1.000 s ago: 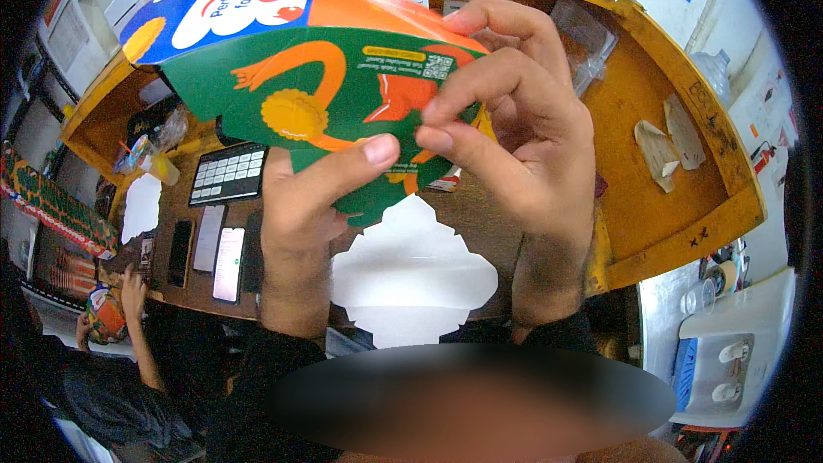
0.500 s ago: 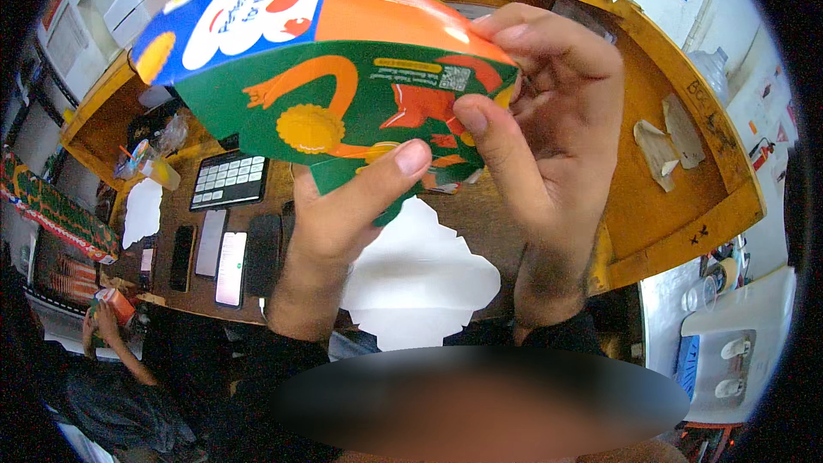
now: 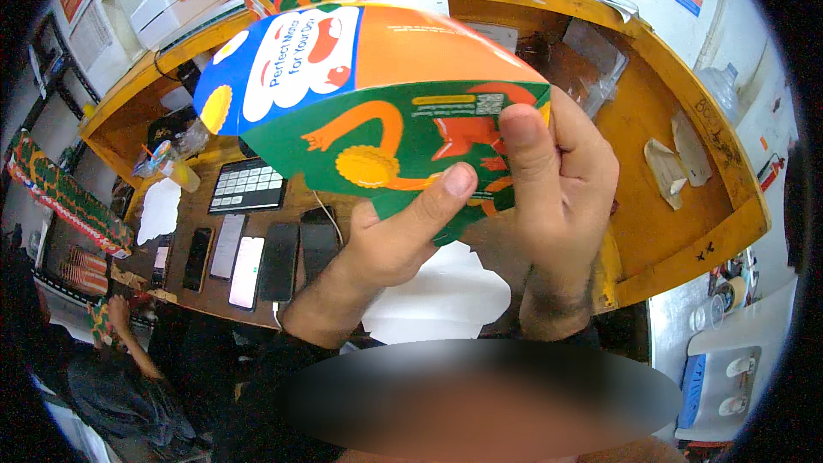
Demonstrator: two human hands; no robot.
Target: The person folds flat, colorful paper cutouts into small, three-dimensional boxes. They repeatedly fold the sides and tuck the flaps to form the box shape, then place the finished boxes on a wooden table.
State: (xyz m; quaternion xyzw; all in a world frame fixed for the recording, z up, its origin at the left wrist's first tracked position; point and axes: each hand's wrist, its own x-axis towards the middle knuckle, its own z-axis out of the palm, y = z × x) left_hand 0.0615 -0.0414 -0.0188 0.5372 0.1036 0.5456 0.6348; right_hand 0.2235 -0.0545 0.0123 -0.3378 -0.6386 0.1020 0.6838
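Observation:
A colourful cardboard box (image 3: 360, 129), partly folded, is held up in front of me over the table. Its near side is green with orange and red cartoon figures, and its top is blue and orange. My left hand (image 3: 399, 236) grips the lower edge, thumb flat on the green panel, its other fingers hidden behind. At the right end my right hand (image 3: 561, 176) pinches the corner, thumb on the near face and fingers curled round the far side. Below the box, a white die-cut card sheet (image 3: 441, 296) lies flat on the table.
Several phones (image 3: 246, 273) and a black tablet (image 3: 248, 186) lie on the left. Beyond them stands a drink cup (image 3: 183, 173). A raised yellow wooden ledge (image 3: 686, 266) borders the table. Torn brown paper (image 3: 664, 171) lies right. At lower left sits another person (image 3: 129, 377).
The box and both hands have shifted right and slightly down in view. My right hand's fingers have moved from the top edge to behind the right end. The whole view has shifted a little.

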